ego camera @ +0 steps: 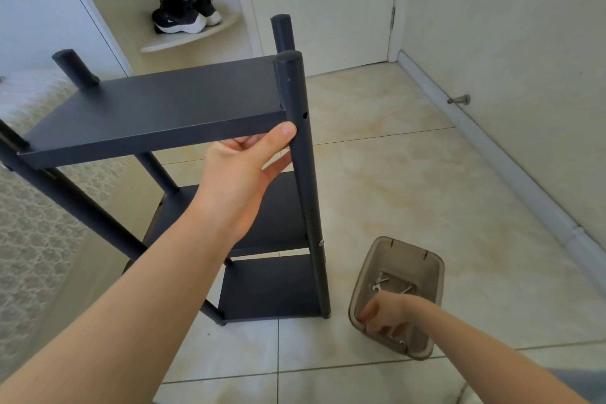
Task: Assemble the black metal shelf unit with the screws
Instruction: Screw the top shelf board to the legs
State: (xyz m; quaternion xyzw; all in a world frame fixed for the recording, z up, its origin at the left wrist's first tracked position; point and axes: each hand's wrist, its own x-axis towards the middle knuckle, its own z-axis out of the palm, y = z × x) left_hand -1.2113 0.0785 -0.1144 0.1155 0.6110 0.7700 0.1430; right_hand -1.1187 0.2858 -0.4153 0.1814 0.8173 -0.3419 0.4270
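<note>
The black metal shelf unit [157, 108] stands on the tiled floor with three shelves between round posts. My left hand [244, 167] holds the front right corner of the top shelf, thumb on its front edge beside the front right post [303, 174], fingers underneath. A screw hole shows in that post just above my thumb. My right hand [385, 313] reaches down into a translucent grey plastic bin [426, 267] on the floor, fingers curled near its bottom. Several small silver screws [382, 282] lie in the bin. Whether the fingers grip a screw is hidden.
A white door and a wall with a door stopper [459, 99] stand to the right. Black sneakers [183, 15] sit on a corner ledge behind the shelf unit. A patterned rug [29, 223] lies at the left.
</note>
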